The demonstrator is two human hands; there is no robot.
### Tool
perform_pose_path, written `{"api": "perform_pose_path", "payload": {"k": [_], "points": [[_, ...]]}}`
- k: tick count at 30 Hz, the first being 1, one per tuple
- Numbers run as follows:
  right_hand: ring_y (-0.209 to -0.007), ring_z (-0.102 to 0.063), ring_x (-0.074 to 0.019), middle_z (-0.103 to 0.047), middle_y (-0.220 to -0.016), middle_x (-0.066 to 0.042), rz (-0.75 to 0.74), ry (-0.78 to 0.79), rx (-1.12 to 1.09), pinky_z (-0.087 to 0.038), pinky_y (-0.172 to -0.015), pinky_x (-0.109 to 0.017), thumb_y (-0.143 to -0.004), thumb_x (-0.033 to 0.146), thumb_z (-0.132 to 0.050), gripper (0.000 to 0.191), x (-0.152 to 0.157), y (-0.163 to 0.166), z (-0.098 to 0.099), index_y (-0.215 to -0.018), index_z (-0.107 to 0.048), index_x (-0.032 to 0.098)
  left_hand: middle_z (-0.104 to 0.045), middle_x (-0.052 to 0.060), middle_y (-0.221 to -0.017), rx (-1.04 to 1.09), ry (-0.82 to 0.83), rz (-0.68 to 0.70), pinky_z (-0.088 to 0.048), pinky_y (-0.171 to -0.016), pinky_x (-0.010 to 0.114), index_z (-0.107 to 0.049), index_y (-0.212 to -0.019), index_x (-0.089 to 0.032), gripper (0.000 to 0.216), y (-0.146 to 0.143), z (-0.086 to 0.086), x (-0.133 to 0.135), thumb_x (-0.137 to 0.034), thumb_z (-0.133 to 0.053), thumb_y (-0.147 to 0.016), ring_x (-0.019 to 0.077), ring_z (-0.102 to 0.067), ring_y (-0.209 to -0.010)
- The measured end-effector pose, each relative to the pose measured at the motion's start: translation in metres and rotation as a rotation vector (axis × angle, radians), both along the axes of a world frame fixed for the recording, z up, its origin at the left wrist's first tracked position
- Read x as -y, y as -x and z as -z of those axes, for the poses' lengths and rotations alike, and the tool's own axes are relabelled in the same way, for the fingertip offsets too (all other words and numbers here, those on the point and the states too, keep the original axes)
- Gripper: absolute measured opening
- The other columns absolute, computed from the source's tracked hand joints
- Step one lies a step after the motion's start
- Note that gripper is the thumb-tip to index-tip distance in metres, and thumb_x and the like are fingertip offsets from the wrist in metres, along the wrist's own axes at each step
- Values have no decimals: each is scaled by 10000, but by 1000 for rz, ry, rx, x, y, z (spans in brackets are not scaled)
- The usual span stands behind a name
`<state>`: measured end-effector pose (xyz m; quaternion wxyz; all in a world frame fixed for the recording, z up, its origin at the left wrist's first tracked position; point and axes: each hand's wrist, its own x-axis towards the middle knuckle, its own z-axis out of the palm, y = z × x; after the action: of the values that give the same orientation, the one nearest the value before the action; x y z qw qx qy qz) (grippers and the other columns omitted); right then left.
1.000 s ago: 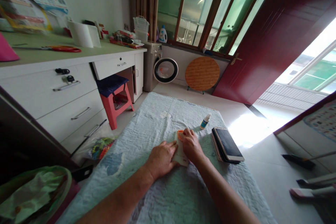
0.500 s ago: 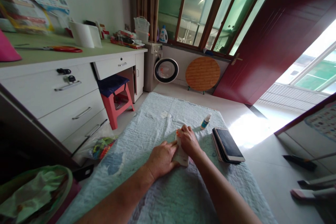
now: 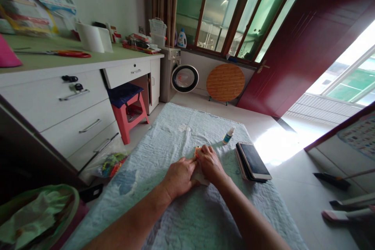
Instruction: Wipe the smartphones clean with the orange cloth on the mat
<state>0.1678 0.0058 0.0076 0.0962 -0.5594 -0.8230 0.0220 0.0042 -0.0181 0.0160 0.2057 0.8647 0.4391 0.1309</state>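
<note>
Both my hands rest on a small flat white item with an orange end, which lies on a pale blue quilted cloth. My left hand presses on its left side with fingers curled over it. Against its right side and top lies my right hand, fingers bent and fingertips at the orange end. Most of the item is hidden under the hands. A small dropper bottle stands just beyond my right hand. A stack of phones lies to the right.
A white desk with drawers runs along the left, a red stool under it. A green bag-lined bin sits at lower left. A washing machine and round folding table stand by the far wall. A dark red door is open at right.
My hands have closed in over the white item, so less of it shows between them. My right fingertips have shifted slightly left toward the orange end.
</note>
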Motion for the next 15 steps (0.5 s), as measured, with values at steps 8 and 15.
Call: {"api": "perform_pose_path", "payload": {"k": [8,15], "points": [[-886,-426,-199,-518,-968,-66,63,-1,73,-333,-759,-297,-951,181,-431,197,-30,-1,1,-899,-621,187,-641,36,-1196,8,-30,8,-457,-906,343,-583,-1164,-246,427,1,2,0,-398,-663,-773,265,-573,-1035],[-901,-413,-186,-505,-961,-50,-72,-25,-24,-349,-785,-277,-922,173,-500,176,-17,-6,1,-973,-665,206,-654,47,-1173,1,-21,0,-461,-901,343,-597,-1153,-240,417,0,0,0,-400,-668,-776,265,-585,-1031]]}}
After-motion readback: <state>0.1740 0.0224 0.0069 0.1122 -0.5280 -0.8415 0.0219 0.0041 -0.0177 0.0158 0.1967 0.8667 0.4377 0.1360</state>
